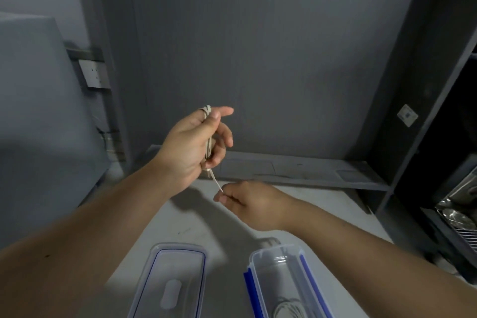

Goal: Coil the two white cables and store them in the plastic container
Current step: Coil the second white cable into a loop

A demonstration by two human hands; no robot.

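Note:
My left hand point(192, 148) is raised above the table with a white cable point(208, 146) wound in loops around its fingers. The cable's free end runs down and to the right to my right hand point(247, 201), which pinches it between thumb and fingertips. Below, near the front edge, stands the clear plastic container point(277, 261) with blue clips; a coiled white cable point(287, 308) lies inside it. To its left lies the container's clear lid point(180, 249) with a blue seal, flat on the table.
The light grey table point(206, 222) ends at a dark grey wall with a low ledge point(296, 170). A dark shelf unit point(438, 137) with metal items stands at the right. A wall socket point(94, 72) is at the left.

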